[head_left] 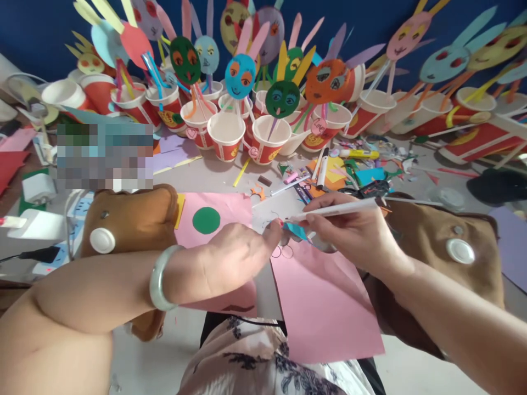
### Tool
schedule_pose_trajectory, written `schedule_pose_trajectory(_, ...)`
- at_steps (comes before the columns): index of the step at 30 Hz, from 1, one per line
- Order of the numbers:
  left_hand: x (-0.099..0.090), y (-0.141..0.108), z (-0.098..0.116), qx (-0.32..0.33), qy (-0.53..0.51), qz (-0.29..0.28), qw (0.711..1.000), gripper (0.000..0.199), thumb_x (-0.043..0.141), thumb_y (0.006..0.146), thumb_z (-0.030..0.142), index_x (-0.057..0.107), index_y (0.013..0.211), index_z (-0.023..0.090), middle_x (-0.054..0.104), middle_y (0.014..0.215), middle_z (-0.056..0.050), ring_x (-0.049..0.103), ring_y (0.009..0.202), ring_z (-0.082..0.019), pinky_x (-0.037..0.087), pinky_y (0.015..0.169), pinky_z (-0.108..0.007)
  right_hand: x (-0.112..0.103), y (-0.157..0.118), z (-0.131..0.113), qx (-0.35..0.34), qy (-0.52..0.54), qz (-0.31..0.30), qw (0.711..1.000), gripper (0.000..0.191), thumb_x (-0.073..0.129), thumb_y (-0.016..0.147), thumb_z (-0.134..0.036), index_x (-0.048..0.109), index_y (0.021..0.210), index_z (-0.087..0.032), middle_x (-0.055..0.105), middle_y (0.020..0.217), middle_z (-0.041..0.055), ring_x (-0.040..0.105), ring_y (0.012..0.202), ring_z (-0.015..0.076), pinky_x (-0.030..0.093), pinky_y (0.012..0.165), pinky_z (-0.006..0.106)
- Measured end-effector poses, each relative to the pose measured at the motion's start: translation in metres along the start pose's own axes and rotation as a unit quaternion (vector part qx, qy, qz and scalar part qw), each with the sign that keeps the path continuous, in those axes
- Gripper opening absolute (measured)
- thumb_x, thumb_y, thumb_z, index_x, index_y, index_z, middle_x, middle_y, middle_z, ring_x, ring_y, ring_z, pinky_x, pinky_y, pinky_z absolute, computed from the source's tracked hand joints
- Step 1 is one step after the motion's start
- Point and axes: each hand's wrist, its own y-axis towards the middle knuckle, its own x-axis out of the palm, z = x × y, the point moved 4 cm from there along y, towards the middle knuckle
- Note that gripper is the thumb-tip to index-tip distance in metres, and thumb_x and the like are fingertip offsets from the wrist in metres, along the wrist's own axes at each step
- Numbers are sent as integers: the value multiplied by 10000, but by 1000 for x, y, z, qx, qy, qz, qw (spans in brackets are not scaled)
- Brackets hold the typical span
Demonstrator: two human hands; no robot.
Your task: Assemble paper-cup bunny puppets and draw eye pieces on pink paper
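Note:
My right hand (354, 227) is closed around a white pen (341, 208), its tip pointing left toward my left thumb. A small blue paper piece (295, 231) lies between my hands, and my left hand (234, 255) pinches it near its left end. The left fingers are mostly hidden behind the back of that hand. Under the hands is a pink sheet (329, 312), with two small dark ring outlines (282, 252) near its upper left edge. A green paper disc (206, 220) rests on another pink sheet (189, 204) at the left.
Red-and-white paper cups (226, 136) holding paper rabbit-eared faces (239, 76) line the back. Markers and paper scraps (329, 174) clutter the table beyond my right hand. Brown padded cushions (132, 219) flank the work area. At left are a power strip (80, 211) and white plugs (41, 230).

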Motion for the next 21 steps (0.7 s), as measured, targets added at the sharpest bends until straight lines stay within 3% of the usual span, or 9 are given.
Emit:
schedule_pose_trajectory(4,-4,12,8,-14,-7,-64,998,849,559,859,203,146,1539,-95,625,676,-46,561,561,-181,378,511,-297,7,25,-2,0,15,-83,996,177,625,904,-342,624,806,-195,621,637,10,537,470,109,430,418,248)
schedule_pose_trajectory(9,-11,21,10,-14,-62,-138,988,899,642,767,169,243,1541,-54,665,680,-64,569,532,-185,383,479,-289,24,56,5,16,-32,-187,982,297,582,908,-351,582,657,-192,576,533,-8,510,440,109,397,404,238)
schedule_pose_trajectory(16,0,16,15,-41,-12,-30,999,708,527,872,176,328,1505,-71,648,651,-92,555,488,-191,347,448,-302,44,72,7,-16,-56,-295,954,271,560,895,-361,613,682,-201,587,497,-45,517,413,94,373,397,200)
schedule_pose_trajectory(21,6,13,18,-61,6,8,998,704,515,865,162,338,1504,-72,626,608,-79,499,436,-171,297,422,-298,50,75,3,-26,-88,-322,942,271,529,882,-299,627,649,-200,598,505,-44,531,445,101,385,434,204)
